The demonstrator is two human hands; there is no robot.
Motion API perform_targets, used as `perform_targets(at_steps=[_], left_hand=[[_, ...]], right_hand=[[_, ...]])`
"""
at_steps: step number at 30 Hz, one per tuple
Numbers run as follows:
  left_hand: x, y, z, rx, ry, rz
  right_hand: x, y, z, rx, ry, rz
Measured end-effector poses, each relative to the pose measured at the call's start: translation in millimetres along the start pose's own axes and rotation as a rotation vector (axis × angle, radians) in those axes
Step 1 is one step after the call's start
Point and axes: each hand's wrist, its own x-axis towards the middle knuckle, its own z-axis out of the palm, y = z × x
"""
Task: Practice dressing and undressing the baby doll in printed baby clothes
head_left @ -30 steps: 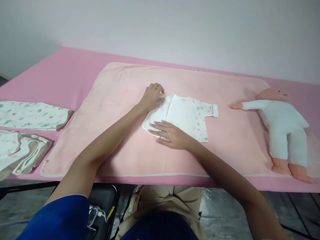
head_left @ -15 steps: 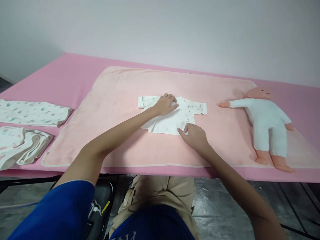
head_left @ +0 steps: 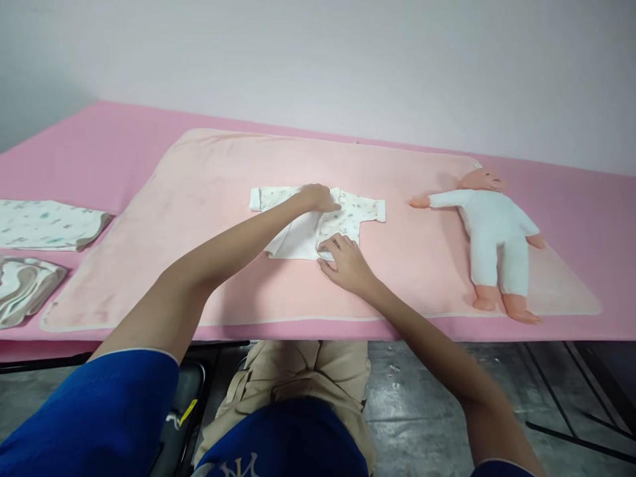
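Note:
A small white printed baby shirt (head_left: 348, 215) lies spread on the pale pink blanket, its cuffed sleeves out to both sides. My right hand (head_left: 348, 264) pinches the lower corner of the shirt's right front panel, thumb and fingertips together at the hem. Near the neckline, my left hand (head_left: 318, 197) is bent over the cloth with its fingers curled down onto the panel's upper edge; the fingertips are partly hidden. The plain white inside of the shirt shows between the forearm and the panel edge.
To the right, a baby doll (head_left: 497, 225) in a white body suit lies on the blanket (head_left: 199, 172). Folded printed clothes (head_left: 50, 224) and another folded bundle (head_left: 30, 288) rest at the left on the pink table cover (head_left: 114, 152). A wall stands behind.
My right hand has drawn the right front panel leftward across the shirt. My left hand has gone from lying flat to curled at the neckline. The whole view has shifted slightly.

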Motion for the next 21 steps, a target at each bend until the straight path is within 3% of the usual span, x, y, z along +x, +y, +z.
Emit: perform_targets(at_steps=[10, 15, 21], left_hand=[[-10.1, -11.4, 14.5, -0.094, 0.113, 0.083], [-8.2, -22.2, 20.3, -0.174, 0.208, 0.079], [-2.9, -25.5, 23.6, -0.227, 0.170, 0.056]], right_hand=[[-31.1, 32.8, -22.3, 0.191, -0.026, -0.136], [-39.6, 34.7, -33.7, 0.239, 0.004, -0.045], [-3.1, 3.7, -30.1, 0.002, -0.132, 0.188]])
